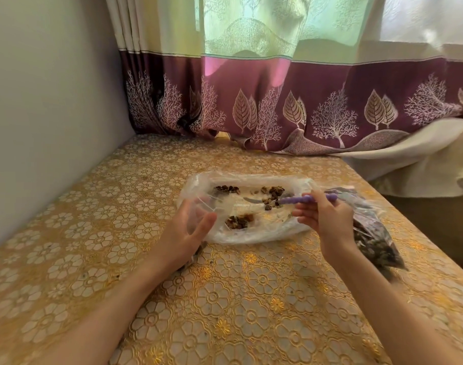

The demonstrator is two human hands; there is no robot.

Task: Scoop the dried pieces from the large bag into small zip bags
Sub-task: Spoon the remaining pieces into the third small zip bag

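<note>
The large bag (251, 233) lies open on the worktop (251, 299), a clear plastic bag with a few small clumps of dried pieces (237, 222) left inside. The left hand (190, 233) is at the bag's left edge, its fingers loosely curled round the plastic rim there. The right hand (327, 219) pinches the handle of a purple spoon (291, 200), whose metal bowl reaches left into the bag, near the far clump of pieces. Under and just right of the right hand lies a small zip bag (375, 241), dark with dried pieces, blurred at its near end. A few stray pieces lie on the worktop beside the left wrist. A purple-bordered curtain (277, 106) hangs along the far side.
</note>
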